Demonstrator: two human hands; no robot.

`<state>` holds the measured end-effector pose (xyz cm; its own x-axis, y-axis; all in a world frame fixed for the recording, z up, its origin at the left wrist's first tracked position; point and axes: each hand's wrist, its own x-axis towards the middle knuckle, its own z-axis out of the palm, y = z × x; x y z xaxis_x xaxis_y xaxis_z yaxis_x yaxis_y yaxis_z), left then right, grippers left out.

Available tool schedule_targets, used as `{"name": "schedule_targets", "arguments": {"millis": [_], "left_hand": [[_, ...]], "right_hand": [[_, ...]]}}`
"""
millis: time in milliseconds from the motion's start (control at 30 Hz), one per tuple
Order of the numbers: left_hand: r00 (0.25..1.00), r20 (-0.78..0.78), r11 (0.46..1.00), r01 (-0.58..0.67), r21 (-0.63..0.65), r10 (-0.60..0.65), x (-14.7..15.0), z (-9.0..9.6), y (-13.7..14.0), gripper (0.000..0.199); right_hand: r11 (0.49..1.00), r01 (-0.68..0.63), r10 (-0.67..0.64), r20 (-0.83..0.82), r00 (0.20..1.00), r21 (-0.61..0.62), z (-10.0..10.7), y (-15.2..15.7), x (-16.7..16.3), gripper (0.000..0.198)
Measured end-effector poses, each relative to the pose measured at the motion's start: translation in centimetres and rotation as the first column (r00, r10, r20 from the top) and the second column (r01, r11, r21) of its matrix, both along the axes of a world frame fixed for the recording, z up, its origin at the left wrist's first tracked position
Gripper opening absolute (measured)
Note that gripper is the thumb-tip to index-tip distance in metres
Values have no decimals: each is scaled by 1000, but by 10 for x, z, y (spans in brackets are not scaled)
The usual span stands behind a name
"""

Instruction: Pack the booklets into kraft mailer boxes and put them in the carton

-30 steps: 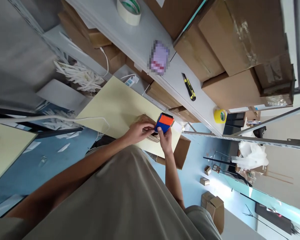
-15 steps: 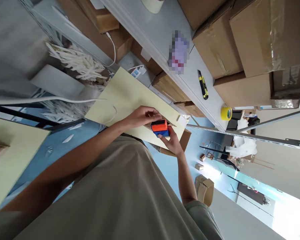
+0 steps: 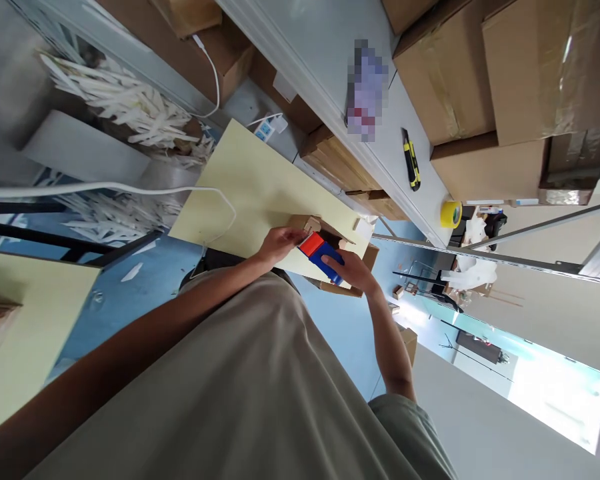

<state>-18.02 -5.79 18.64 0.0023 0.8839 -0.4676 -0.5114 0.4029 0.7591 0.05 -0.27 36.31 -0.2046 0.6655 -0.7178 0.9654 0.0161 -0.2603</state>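
One boxy blue-and-red plastic object point(image 3: 322, 255) lies at ten o'clock from the right hand point(image 3: 352, 268), which is clamped on the blue end; farther that way, the left hand point(image 3: 280, 245) meets the red end, whether pinching I cannot tell.

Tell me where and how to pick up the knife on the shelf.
Probably pinch the knife across its slim handle, near the wide end toward the yellow tape, coming from the front edge of the shelf: it lies flat, narrow tip pointing away, with boxes behind.
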Motion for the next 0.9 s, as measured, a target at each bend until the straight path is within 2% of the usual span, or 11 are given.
{"name": "schedule_targets", "arguments": {"millis": [67,200,333,467,600,900], "left_hand": [[999,4,999,-34,-34,35,0,-10,-3,61],[977,-88,967,-206,-147,195,-14,-40,-1,62],[983,-36,966,-183,-184,180,-10,-68,9,56],[981,-67,957,-192,-218,182,14,-77,22,45],[974,-178,957,-177,-230,137,27,-81,29,27],[960,-271,973,-131,-192,76,44,-85,28,22]], "right_hand": [[995,-34,40,69,997,-89,13,11,0,57],[983,-47,79,178,981,-178,48,35,11,57],[986,-21,52,177,983,-168,72,52,9,56],[989,-3,41,255,966,-148,70,60,-18,65],[989,-74,109,300,948,-127,59,65,-38,73],[988,-138,154,367,917,-69,40,64,-33,75]]}}
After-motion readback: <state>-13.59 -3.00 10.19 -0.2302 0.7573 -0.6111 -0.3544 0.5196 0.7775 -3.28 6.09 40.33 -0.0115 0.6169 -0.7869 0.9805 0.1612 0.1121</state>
